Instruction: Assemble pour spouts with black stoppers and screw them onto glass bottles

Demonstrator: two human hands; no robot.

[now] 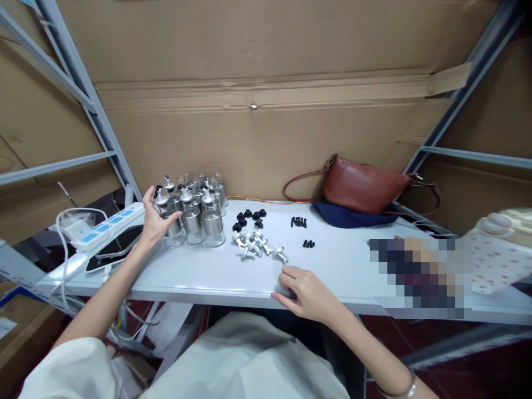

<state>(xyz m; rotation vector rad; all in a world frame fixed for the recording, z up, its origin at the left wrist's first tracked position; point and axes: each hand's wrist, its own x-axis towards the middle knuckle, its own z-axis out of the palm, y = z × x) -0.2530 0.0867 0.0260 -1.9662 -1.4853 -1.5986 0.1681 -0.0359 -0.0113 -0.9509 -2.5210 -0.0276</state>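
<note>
On the left of the white table, my left hand [157, 221] is around the front-left glass bottle [177, 237], its thumb across the front and its fingers along the left side. This bottle has a steel band and a pourer top with a black tip. More such bottles [214, 224] stand upright beside and behind it. My right hand [305, 292] is curled at the table's front edge, and whatever is inside it is hidden. Just beyond it lies one silvery pourer piece [281, 254]. Several similar pourer pieces [253, 244] lie in a loose heap to its left.
Black caps [248, 214] lie behind the heap. Small black tubes [298, 222] and short black pieces [308, 244] are farther right. A brown bag [366, 185] rests on dark blue cloth [349, 216]. A power strip [110, 226] and phones [120, 242] are on the left.
</note>
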